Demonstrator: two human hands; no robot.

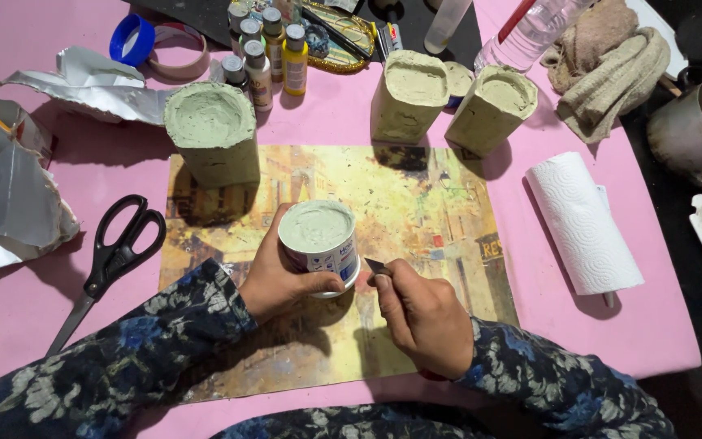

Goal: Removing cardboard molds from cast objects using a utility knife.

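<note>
Work mat: a worn printed board (pixel 440 244) lies flat on the pink table (pixel 18 325), and everything in hand sits right over its near middle.

Finished blocks: three pale green-grey cast blocks stand upright past the mat, one at the left (pixel 211 134) and two (pixel 408 93) (pixel 493 102) leaning close together at the back. They look dense and chalky.

Filled cup: here's the one being worked, a small white plastic cup (pixel 318 244) packed to the brim with the same pale filling, tipped a little toward the left hand. I'd judge it heavy for its size, thin-walled and slick outside, with edges of the filling that could crumble. Best taken low around the wall, not by the rim.

Left hand: the left hand (pixel 274 276) is wrapped round the cup's side and base, fingers curled firmly.

Right hand: the right hand (pixel 424 313) is clenched round a small blade (pixel 377 266), its tip just beside the cup's wall.

Scissors: black-handled scissors (pixel 111 260) lie untouched well off to the left.
</note>
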